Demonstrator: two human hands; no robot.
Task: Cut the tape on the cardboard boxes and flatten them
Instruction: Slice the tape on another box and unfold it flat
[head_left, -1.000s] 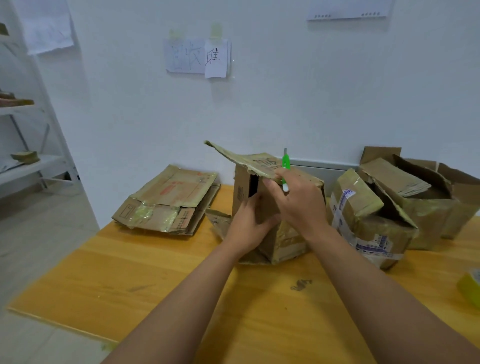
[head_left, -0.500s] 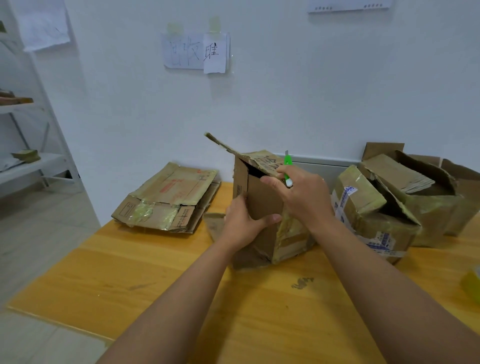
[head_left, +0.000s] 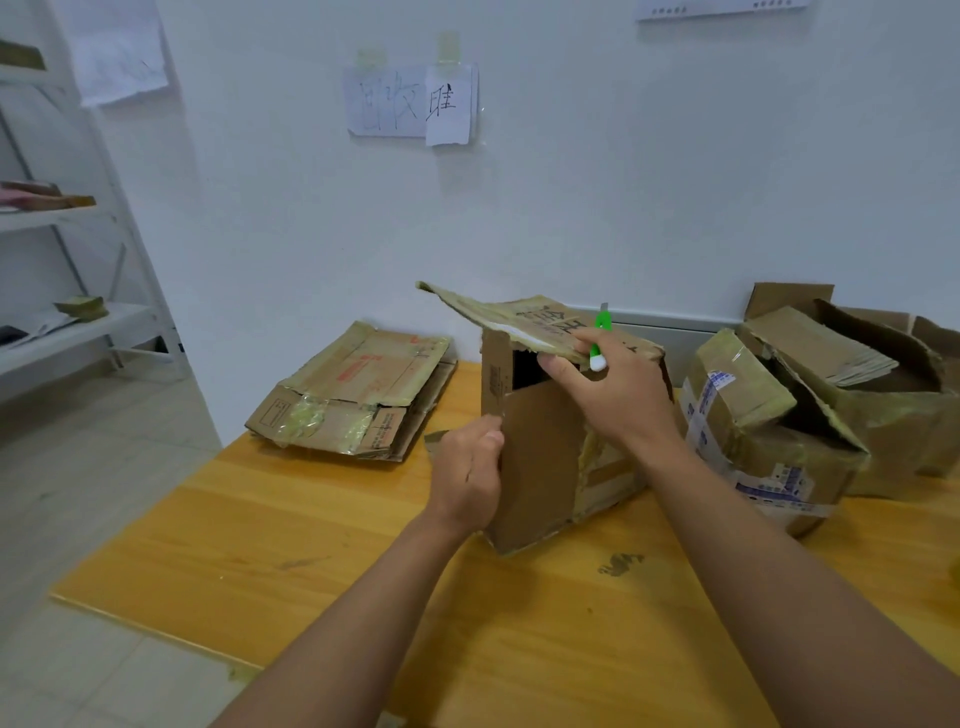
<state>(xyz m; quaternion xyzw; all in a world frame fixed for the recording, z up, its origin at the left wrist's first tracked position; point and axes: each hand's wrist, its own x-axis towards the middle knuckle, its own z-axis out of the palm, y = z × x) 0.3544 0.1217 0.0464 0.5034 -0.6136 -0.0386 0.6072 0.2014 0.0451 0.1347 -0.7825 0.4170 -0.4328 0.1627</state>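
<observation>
A worn brown cardboard box (head_left: 540, 462) stands upright in the middle of the yellow wooden table (head_left: 322, 551), its top flap (head_left: 498, 317) lifted and jutting left. My left hand (head_left: 470, 470) grips the box's near left vertical edge. My right hand (head_left: 615, 395) is at the top of the box, holding a green and white utility knife (head_left: 600, 338) with its blade pointing up; the thumb lies under the raised flap. A dark opening shows beneath that flap.
A stack of flattened boxes (head_left: 358, 392) lies at the table's back left. Two opened, taped boxes (head_left: 769, 436) stand at the right against the white wall. A white shelf unit (head_left: 78, 312) stands on the left. The table's left edge drops to tiled floor.
My left hand has slid from the box's front face to its left edge, baring the front panel. My right hand with the knife stays at the top flap.
</observation>
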